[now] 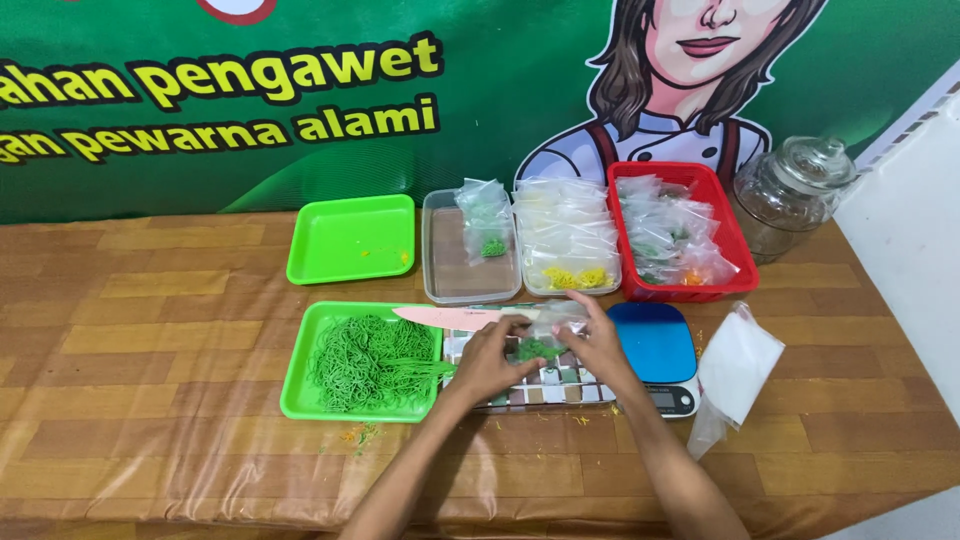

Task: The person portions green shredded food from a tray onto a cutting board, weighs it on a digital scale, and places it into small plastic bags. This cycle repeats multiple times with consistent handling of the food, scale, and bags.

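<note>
Both hands closed in a pinch: left hand [487,358] and right hand [598,342] gripping the small clear plastic bag with a clump of green noodles [540,343], held just above the checked board [545,388]. Probably very light, limp and slippery; best pinched at the film edges, not the soft, crumbly strands. Pink-bladed knife [450,318] lying just behind the fingers. Left of that, bright green tray heaped with green noodles [365,362]; right, blue-topped digital scale [657,345] and stack of empty clear bags [735,368]. Farther back, clear tubs of filled bags [565,245], red basket [672,235], glass jar [792,190].
</note>
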